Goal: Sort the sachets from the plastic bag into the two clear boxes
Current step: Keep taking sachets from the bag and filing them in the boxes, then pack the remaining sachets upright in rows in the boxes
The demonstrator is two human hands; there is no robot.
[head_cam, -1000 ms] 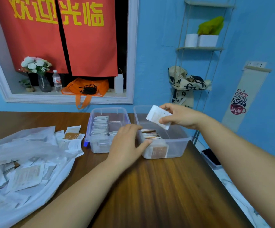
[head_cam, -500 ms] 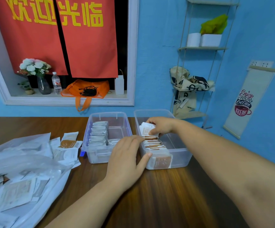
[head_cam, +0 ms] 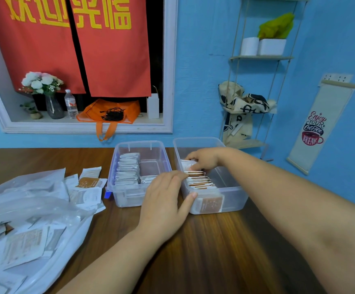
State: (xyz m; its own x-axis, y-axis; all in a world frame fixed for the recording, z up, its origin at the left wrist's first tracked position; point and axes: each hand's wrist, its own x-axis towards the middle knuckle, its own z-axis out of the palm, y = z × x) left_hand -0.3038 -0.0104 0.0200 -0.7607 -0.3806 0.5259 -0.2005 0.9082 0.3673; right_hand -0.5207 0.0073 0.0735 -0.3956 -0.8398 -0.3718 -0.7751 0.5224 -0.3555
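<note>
Sachets fill the plastic bag lying at the near left of the wooden table, with a few loose beside the left box. The left hand grips the right box at its near corner, thumb on the front wall and fingers curled over the rim, hiding part of the row inside. Farther in, the right hand pinches a white sachet at the row's back. Behind, an orange bag droops off the window ledge.
</note>
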